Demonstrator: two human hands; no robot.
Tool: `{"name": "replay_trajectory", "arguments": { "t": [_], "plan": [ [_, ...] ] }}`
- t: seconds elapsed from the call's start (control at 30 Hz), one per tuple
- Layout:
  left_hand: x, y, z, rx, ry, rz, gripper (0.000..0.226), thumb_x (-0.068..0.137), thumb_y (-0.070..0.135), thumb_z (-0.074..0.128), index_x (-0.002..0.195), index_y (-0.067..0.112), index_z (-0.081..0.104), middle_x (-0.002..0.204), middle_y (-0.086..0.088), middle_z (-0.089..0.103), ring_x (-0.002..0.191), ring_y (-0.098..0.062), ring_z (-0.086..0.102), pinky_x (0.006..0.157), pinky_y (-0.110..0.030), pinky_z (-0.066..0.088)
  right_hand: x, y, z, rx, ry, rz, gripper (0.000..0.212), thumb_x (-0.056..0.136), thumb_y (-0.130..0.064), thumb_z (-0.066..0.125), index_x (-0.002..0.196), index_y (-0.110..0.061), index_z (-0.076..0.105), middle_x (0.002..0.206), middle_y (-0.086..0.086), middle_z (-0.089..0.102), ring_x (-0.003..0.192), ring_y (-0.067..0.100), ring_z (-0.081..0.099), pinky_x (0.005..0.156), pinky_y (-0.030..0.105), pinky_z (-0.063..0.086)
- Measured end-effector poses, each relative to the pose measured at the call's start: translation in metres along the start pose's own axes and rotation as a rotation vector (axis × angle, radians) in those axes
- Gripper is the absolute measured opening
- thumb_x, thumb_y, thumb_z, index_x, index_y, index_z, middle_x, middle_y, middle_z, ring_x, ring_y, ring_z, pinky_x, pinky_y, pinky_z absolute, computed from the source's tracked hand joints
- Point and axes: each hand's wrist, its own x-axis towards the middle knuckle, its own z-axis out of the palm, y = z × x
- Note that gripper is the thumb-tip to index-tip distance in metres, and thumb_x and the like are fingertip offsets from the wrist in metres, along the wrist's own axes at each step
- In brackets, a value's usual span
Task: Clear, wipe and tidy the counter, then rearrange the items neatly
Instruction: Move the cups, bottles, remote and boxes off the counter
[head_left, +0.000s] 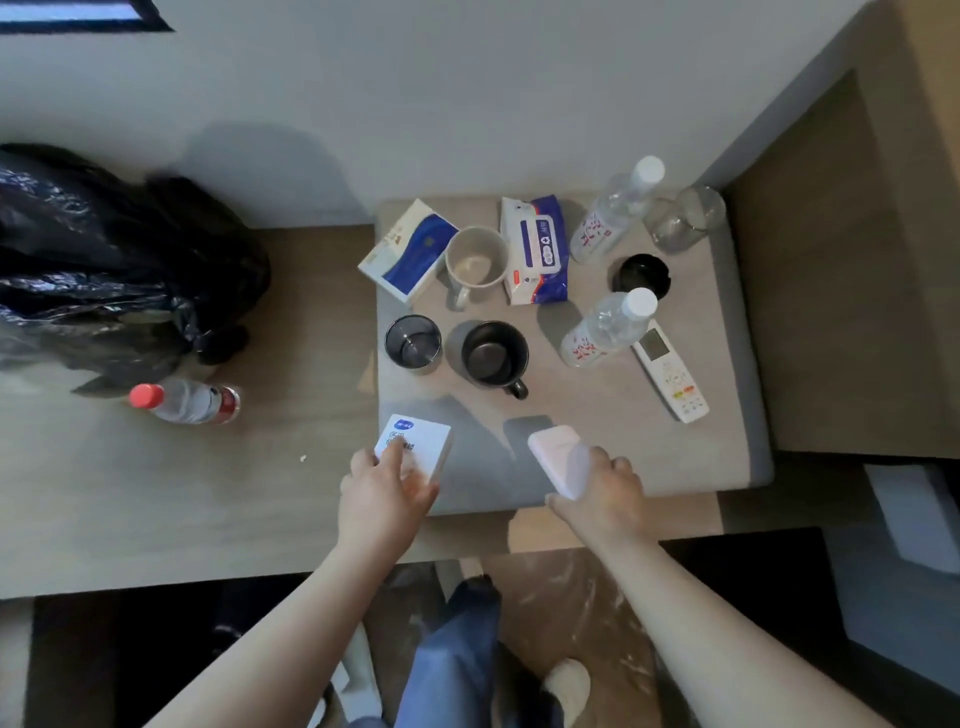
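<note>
My left hand grips a small white box with a blue logo at the near left corner of the grey counter top. My right hand holds a pale pink rounded case at the near edge. Farther back stand a black mug, a dark glass tumbler, a beige mug, a blue-and-white box, a wet-wipe pack, two clear water bottles, a black round ashtray, an empty glass and a white remote.
A black rubbish bag sits on the wooden surface at left, with a red-capped bottle lying beside it. A wooden panel rises right of the counter. My legs and shoe show below.
</note>
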Motion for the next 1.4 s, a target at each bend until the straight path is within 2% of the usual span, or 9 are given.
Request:
{"name": "replay_trajectory", "arguments": {
  "t": [0.13, 0.3, 0.43, 0.53, 0.67, 0.77, 0.93, 1.1, 1.4],
  "plan": [
    [0.023, 0.001, 0.022, -0.019, 0.041, 0.076, 0.060, 0.079, 0.039, 0.071, 0.133, 0.025, 0.050, 0.119, -0.011, 0.048, 0.102, -0.038, 0.052, 0.083, -0.037, 0.043, 0.031, 0.000, 0.015, 0.041, 0.071, 0.020, 0.077, 0.071, -0.046, 0.079, 0.132, -0.014, 0.043, 0.120, 0.013, 0.051, 0.108, 0.032, 0.051, 0.086, 0.034, 0.045],
    [0.046, 0.005, 0.049, 0.011, 0.088, 0.137, 0.061, 0.073, 0.027, 0.076, 0.130, 0.020, 0.056, 0.116, -0.012, 0.050, 0.095, -0.037, 0.050, 0.075, -0.030, 0.033, 0.067, -0.005, 0.034, 0.116, 0.133, 0.069, 0.080, 0.074, -0.043, 0.079, 0.135, -0.011, 0.038, 0.124, 0.015, 0.045, 0.114, 0.035, 0.047, 0.091, 0.038, 0.044],
    [0.051, 0.010, 0.062, 0.031, 0.022, 0.222, 0.065, 0.079, 0.025, 0.072, 0.139, 0.018, 0.048, 0.121, -0.011, 0.046, 0.098, -0.033, 0.052, 0.079, -0.036, 0.048, 0.087, -0.004, 0.045, 0.270, 0.109, 0.127, 0.074, 0.080, -0.024, 0.074, 0.140, -0.007, 0.034, 0.128, 0.018, 0.041, 0.118, 0.037, 0.043, 0.098, 0.040, 0.039],
    [0.048, 0.011, 0.062, 0.054, -0.013, 0.269, 0.065, 0.081, 0.026, 0.070, 0.140, 0.016, 0.046, 0.130, -0.012, 0.043, 0.106, -0.033, 0.053, 0.086, -0.040, 0.050, 0.085, 0.001, 0.041, 0.294, 0.076, 0.080, 0.071, 0.082, -0.023, 0.072, 0.140, -0.008, 0.034, 0.130, 0.017, 0.041, 0.119, 0.036, 0.044, 0.099, 0.039, 0.040],
    [0.035, 0.019, 0.049, 0.188, -0.044, 0.263, 0.062, 0.084, 0.029, 0.068, 0.140, 0.013, 0.046, 0.151, -0.017, 0.030, 0.126, -0.040, 0.040, 0.102, -0.040, 0.036, 0.058, 0.017, 0.024, 0.170, 0.033, -0.009, 0.070, 0.083, -0.029, 0.070, 0.141, -0.012, 0.035, 0.130, 0.012, 0.045, 0.118, 0.031, 0.048, 0.097, 0.035, 0.043],
    [0.019, 0.030, 0.035, 0.273, -0.056, 0.302, 0.062, 0.087, 0.033, 0.065, 0.142, 0.014, 0.045, 0.154, -0.014, 0.029, 0.132, -0.035, 0.036, 0.108, -0.036, 0.031, 0.027, 0.031, 0.014, 0.069, 0.002, -0.065, 0.068, 0.087, -0.033, 0.066, 0.145, -0.016, 0.035, 0.131, 0.008, 0.046, 0.118, 0.025, 0.050, 0.097, 0.032, 0.045],
    [-0.019, 0.057, 0.014, 0.412, -0.153, 0.354, 0.062, 0.087, 0.046, 0.063, 0.139, 0.018, 0.044, 0.150, -0.005, 0.035, 0.132, -0.029, 0.037, 0.105, -0.037, 0.038, -0.029, 0.053, -0.006, 0.015, -0.002, -0.121, 0.053, 0.089, -0.035, 0.064, 0.137, -0.020, 0.046, 0.130, 0.001, 0.049, 0.118, 0.018, 0.051, 0.099, 0.028, 0.044],
    [-0.078, 0.093, -0.004, 0.446, -0.196, 0.425, 0.048, 0.086, 0.043, 0.061, 0.124, 0.015, 0.054, 0.129, -0.005, 0.051, 0.117, -0.028, 0.049, 0.095, -0.037, 0.043, -0.086, 0.080, -0.042, 0.078, 0.056, -0.089, 0.057, 0.087, -0.038, 0.067, 0.138, -0.025, 0.045, 0.138, -0.002, 0.047, 0.124, 0.017, 0.050, 0.102, 0.031, 0.046],
    [-0.222, 0.155, -0.005, 0.423, -0.221, 0.567, 0.049, 0.090, 0.044, 0.059, 0.135, 0.028, 0.048, 0.130, 0.004, 0.051, 0.117, -0.016, 0.052, 0.098, -0.033, 0.047, -0.190, 0.152, -0.115, 0.278, 0.133, -0.067, 0.053, 0.089, -0.032, 0.067, 0.138, -0.025, 0.047, 0.140, -0.004, 0.046, 0.126, 0.013, 0.050, 0.098, 0.024, 0.044]
  ]
}}
